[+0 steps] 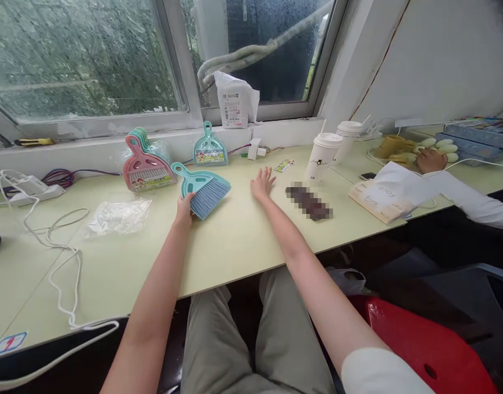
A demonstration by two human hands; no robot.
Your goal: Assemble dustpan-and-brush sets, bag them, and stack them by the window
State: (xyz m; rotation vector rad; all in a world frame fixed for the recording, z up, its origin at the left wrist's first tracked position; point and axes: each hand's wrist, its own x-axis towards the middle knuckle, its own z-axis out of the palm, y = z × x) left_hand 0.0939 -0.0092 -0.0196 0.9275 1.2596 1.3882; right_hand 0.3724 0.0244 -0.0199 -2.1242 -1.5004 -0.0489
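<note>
the left hand is grasping the teal brush; the right hand is lying released on the counter. beyond the grip, the teal dustpan is standing unpaired, pink dustpans stacked.

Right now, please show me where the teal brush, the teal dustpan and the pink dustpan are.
teal brush (208, 197): head view, on the grey-blue bristles, beside the left hand.
teal dustpan (210, 149): head view, on its pan, leaning against the wall under the window.
pink dustpan (145, 167): head view, on the front pan of the stack.
</note>
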